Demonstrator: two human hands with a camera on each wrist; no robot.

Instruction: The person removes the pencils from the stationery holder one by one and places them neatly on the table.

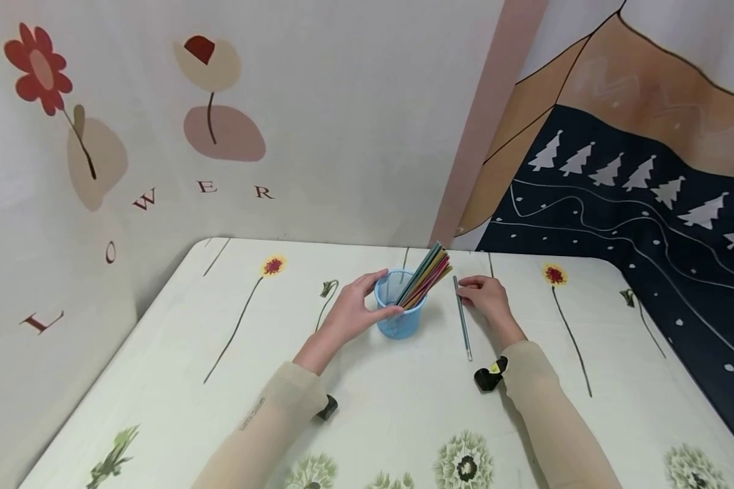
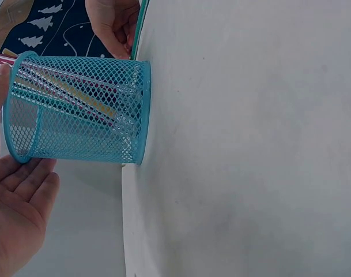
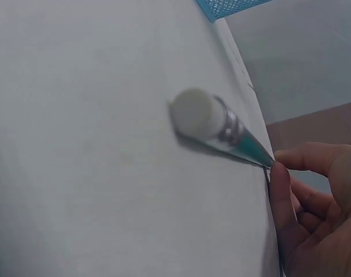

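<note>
L hand [image 1: 350, 314] grips blue mesh cup [image 1: 399, 329] at rim, thumb on near side, fingers on far. Pencil bunch [image 1: 425, 277] leans in cup, ends out over its R side. R hand [image 1: 489, 299], just R of cup, pinches teal pencil [image 1: 463, 326] btwn thumb & fingers, eraser end twd person.

White flower-print table [image 1: 397, 401]: cup [image 1: 399, 327] stands upright toward far edge; pencil [image 1: 463, 326] just right, probably resting on surface.
</note>
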